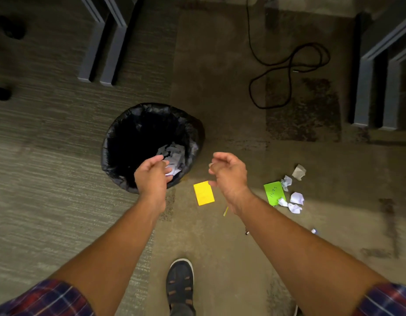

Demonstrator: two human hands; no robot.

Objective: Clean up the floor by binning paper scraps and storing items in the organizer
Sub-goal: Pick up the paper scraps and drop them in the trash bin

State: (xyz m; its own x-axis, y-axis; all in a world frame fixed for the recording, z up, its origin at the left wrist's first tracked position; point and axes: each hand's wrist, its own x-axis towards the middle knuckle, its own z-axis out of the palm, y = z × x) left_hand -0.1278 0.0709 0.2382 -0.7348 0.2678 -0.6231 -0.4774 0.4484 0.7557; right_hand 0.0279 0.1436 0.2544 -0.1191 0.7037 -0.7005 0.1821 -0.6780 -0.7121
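Scraps (292, 197) lie on the floor, right of the bin (120, 133). Left hand (152, 176) hangs over the bin, pinching white paper (171, 170) to drop in. Right hand (229, 174) is loosely curled, holding nothing.

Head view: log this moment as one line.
left hand: over trash bin, holding paper scrap | right hand: empty, curled | floor: yellow card, green card, crumpled scraps
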